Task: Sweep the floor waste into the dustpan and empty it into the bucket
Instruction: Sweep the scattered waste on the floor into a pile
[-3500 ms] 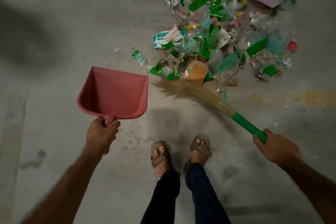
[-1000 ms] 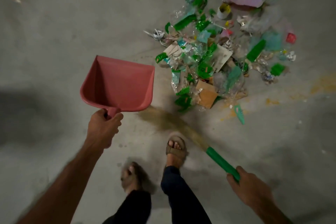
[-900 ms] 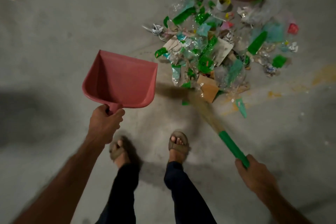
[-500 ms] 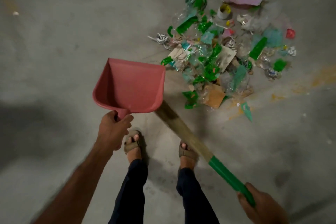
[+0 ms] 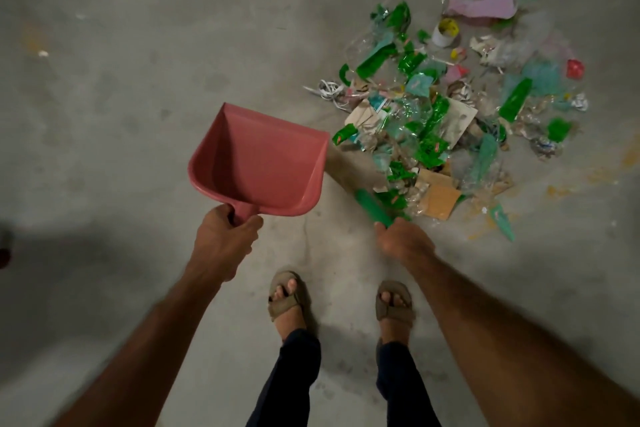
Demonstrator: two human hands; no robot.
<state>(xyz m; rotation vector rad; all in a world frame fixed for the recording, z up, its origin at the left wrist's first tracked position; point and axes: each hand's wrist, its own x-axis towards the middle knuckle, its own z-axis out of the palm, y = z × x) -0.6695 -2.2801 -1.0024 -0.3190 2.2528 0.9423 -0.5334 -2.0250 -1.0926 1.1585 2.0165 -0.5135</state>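
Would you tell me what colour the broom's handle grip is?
Green; the broom grip, held by the right hand, shows best in the head view.

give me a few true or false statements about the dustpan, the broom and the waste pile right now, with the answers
1. The left hand grips the handle of the pink dustpan. True.
2. The dustpan already holds a load of green wrappers. False: its inside shows bare pink plastic with no waste in it.
3. The right hand grips the green handle of the broom. True.
4. The waste pile lies to the left of the dustpan. False: it lies to the right of the dustpan and further from the person.
5. The bucket stands beside the person's feet. False: no bucket is in view; only the sandalled feet and bare concrete floor show there.
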